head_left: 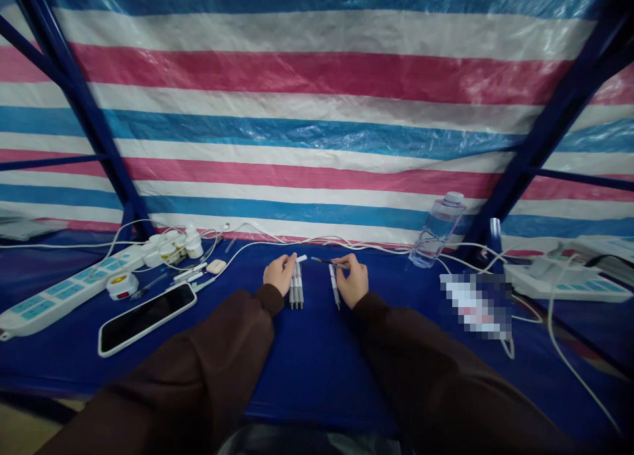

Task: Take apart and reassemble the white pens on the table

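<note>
My left hand (280, 275) is closed, thumb and fingers pinching a short white pen piece (302, 259) that looks like a cap or barrel end. Just below that piece, several white-and-grey pens (296, 291) lie side by side on the blue table (317, 362), beside my left fingers. Opposite, my right hand (353, 281) pinches a slim, dark pen refill (324, 262), its thin end pointing left toward the white piece. A small gap separates the two parts. Another single pen (335, 287) lies on the table by my right fingers.
At left are a white phone (147, 317), a long power strip (64, 288) with plugs, and a round white adapter (121, 286). A clear bottle (436, 230) stands back right, near another power strip (569, 280). Cables run along the striped sheet (317, 131).
</note>
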